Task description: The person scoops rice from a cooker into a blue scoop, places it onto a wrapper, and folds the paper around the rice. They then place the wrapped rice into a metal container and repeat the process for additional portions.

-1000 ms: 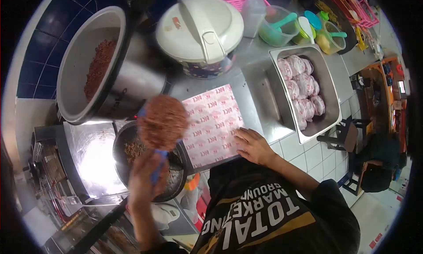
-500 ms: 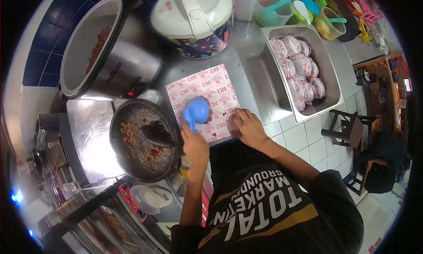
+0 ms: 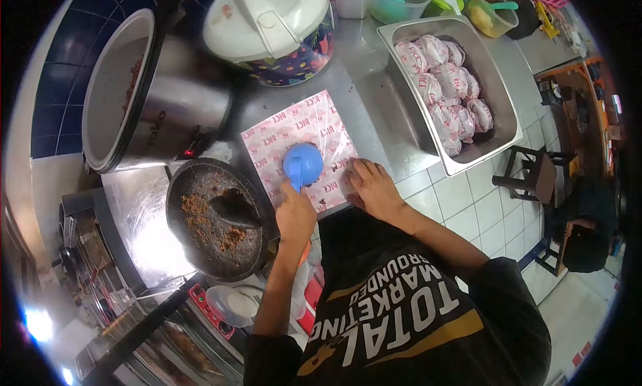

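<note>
My left hand (image 3: 295, 215) is closed round the handle of a blue plastic scoop (image 3: 304, 162). The scoop's round bowl is turned dome up over a sheet of wrapping paper (image 3: 267, 135) printed with red "RICE" lettering; what is under the bowl is hidden. Small dark bits lie on the sheet near the bowl. At the sheet's right edge rests my right hand (image 3: 374, 188), fingers stretched out and holding nothing. A stone mortar (image 3: 184, 245) stands left of my left hand, with brown crumbly food and a dark pestle (image 3: 234, 209) in it.
A steel pan (image 3: 491, 145) at the right holds several paper-wrapped bundles (image 3: 451, 81). Behind the sheet stands a lidded, patterned rice container (image 3: 287, 55). A large steel cooker (image 3: 180, 91) is at the left. Plastic tubs (image 3: 394, 8) line the back; a stool (image 3: 535, 178) stands beyond the pan.
The blue scoop has turned so its dome faces up more squarely over the sheet. My right hand stays at the sheet's edge. The whole view has shifted slightly.
</note>
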Available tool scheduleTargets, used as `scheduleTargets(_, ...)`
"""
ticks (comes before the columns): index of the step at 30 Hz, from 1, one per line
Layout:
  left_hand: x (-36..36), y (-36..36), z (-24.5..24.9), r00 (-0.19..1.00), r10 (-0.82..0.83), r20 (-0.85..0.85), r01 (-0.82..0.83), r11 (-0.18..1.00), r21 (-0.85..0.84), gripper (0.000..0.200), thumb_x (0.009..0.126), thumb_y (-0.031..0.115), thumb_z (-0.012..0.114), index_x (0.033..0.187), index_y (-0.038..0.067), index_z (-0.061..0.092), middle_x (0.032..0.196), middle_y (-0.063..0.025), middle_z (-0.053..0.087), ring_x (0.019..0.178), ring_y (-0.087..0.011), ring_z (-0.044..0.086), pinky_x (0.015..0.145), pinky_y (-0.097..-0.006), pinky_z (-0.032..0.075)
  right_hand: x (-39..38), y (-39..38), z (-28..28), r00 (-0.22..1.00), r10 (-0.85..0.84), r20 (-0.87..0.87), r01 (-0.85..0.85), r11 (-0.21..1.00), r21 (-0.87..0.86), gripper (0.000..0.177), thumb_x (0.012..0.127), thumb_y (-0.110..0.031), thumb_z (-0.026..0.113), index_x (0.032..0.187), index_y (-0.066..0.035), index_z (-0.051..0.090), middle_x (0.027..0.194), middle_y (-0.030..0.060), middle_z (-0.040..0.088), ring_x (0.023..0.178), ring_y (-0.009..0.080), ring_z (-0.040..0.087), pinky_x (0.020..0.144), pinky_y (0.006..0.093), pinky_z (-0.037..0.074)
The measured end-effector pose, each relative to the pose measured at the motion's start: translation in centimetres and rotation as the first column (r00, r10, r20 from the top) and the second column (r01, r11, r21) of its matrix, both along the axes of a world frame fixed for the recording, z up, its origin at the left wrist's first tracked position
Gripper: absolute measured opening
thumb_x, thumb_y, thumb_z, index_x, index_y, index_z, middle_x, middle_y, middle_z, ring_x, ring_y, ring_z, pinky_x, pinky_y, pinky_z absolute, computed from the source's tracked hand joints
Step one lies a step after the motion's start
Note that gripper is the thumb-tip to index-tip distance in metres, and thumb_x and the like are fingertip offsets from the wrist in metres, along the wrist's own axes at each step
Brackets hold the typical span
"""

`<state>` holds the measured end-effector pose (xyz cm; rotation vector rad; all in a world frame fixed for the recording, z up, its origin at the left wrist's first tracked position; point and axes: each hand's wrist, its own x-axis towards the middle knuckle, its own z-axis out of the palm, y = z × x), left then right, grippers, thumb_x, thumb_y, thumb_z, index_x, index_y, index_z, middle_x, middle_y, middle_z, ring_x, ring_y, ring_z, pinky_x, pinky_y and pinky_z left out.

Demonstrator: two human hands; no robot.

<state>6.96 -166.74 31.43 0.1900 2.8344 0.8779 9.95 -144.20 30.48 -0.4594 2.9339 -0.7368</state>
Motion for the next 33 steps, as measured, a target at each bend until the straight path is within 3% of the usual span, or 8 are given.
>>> scheduleTargets(2, -0.1, 0.3, -0.6, 0.994, -0.105, -0.034, 0.082, 0.911, -0.404, 0.042, 0.095, 0.012, 0.056, 0.128, -0.004, 0.038, 0.095, -0.0263, 0.067, 0.067, -0.0418, 0.069, 0.057, -0.0474, 0.058, -0.2, 0.0, -0.4, 1.0, 0.0, -0.008, 0.0, 1.0, 0.006, 0.047, 0.078, -0.021, 0.077, 0.116, 0.001, 0.061, 0.138, 0.0204, 0.049, 0.128, 0.036, 0.048, 0.106, 0.0456, 0.042)
scheduleTargets(5, -0.6, 0.5, -0.8, 0.995, -0.097, 0.036, 0.103, 0.876, -0.472, 0.043, 0.096, 0.014, 0.055, 0.131, -0.004, 0.038, 0.093, -0.0253, 0.068, 0.067, -0.0411, 0.069, 0.058, -0.0481, 0.058, -0.3, 0.1, -0.2, 1.0, -0.001, 0.011, 0.002, 1.0, -0.028, 0.048, 0.077, -0.02, 0.078, 0.117, 0.001, 0.061, 0.139, 0.0202, 0.049, 0.129, 0.0358, 0.048, 0.105, 0.0457, 0.043)
scheduleTargets(14, -0.6, -0.2, -0.6, 0.998, -0.04, -0.043, 0.034, 0.989, -0.141, 0.032, 0.097, 0.015, 0.056, 0.119, -0.002, 0.039, 0.088, -0.029, 0.064, 0.072, -0.0504, 0.065, 0.062, -0.0567, 0.053, -3.5, -1.4, -0.5, 0.945, -0.322, 0.059, 0.327, 0.936, -0.131, 0.056, 0.08, -0.017, 0.075, 0.127, 0.003, 0.053, 0.128, 0.0237, 0.052, 0.114, 0.0415, 0.055, 0.092, 0.0454, 0.051)
scheduleTargets(18, -0.4, 0.2, -0.5, 0.999, 0.023, -0.026, -0.028, 0.974, -0.223, 0.029, 0.098, 0.016, 0.054, 0.117, -0.001, 0.039, 0.086, -0.0291, 0.065, 0.073, -0.0497, 0.066, 0.064, -0.0569, 0.053, -6.6, -2.4, -1.1, 0.879, -0.45, 0.157, 0.47, 0.872, -0.135, 0.053, 0.083, -0.016, 0.073, 0.128, 0.003, 0.051, 0.123, 0.025, 0.055, 0.108, 0.0445, 0.057, 0.087, 0.0474, 0.052)
scheduleTargets(27, -1.3, 0.7, -1.8, 0.99, 0.121, 0.074, -0.104, 0.973, -0.207, 0.022, 0.101, 0.018, 0.051, 0.109, 0.001, 0.038, 0.082, -0.0312, 0.066, 0.072, -0.05, 0.066, 0.065, -0.0589, 0.053, -8.5, -2.1, -3.1, 0.869, -0.421, 0.261, 0.468, 0.87, -0.154, 0.034, 0.091, -0.027, 0.067, 0.09, 0.003, 0.053, 0.085, 0.0279, 0.063, 0.086, 0.0454, 0.064, 0.079, 0.0498, 0.052)
scheduleTargets(30, -0.9, 0.3, -1.8, 0.992, 0.12, 0.03, -0.114, 0.98, -0.166, 0.023, 0.102, 0.018, 0.05, 0.109, 0.0, 0.037, 0.077, -0.0308, 0.065, 0.071, -0.0501, 0.066, 0.064, -0.0601, 0.052, -8.7, -2.1, -4.2, 0.823, -0.35, 0.447, 0.495, 0.828, -0.264, 0.033, 0.096, -0.029, 0.064, 0.106, 0.002, 0.058, 0.097, 0.0221, 0.068, 0.093, 0.0367, 0.066, 0.084, 0.0422, 0.052)
scheduleTargets(32, -0.9, 0.1, -1.7, 0.99, 0.143, -0.008, -0.143, 0.987, -0.074, 0.023, 0.102, 0.018, 0.051, 0.106, -0.001, 0.038, 0.074, -0.0303, 0.065, 0.07, -0.0505, 0.065, 0.06, -0.0593, 0.05, -8.9, -2.7, -6.2, 0.844, -0.084, 0.529, 0.489, 0.522, -0.699, 0.038, 0.101, -0.029, 0.059, 0.127, -0.001, 0.057, 0.111, 0.0116, 0.068, 0.102, 0.0216, 0.064, 0.091, 0.0345, 0.049)
scheduleTargets(33, -0.9, -0.1, -1.6, 0.99, 0.143, -0.023, -0.144, 0.987, -0.069, 0.023, 0.102, 0.018, 0.051, 0.106, -0.001, 0.038, 0.074, -0.0303, 0.065, 0.07, -0.0505, 0.065, 0.06, -0.0593, 0.05, -9.2, -2.8, -6.4, 0.765, 0.05, 0.642, 0.562, 0.436, -0.703, 0.044, 0.103, -0.024, 0.056, 0.142, -0.004, 0.049, 0.123, 0.0039, 0.064, 0.11, 0.0111, 0.057, 0.098, 0.0306, 0.046)
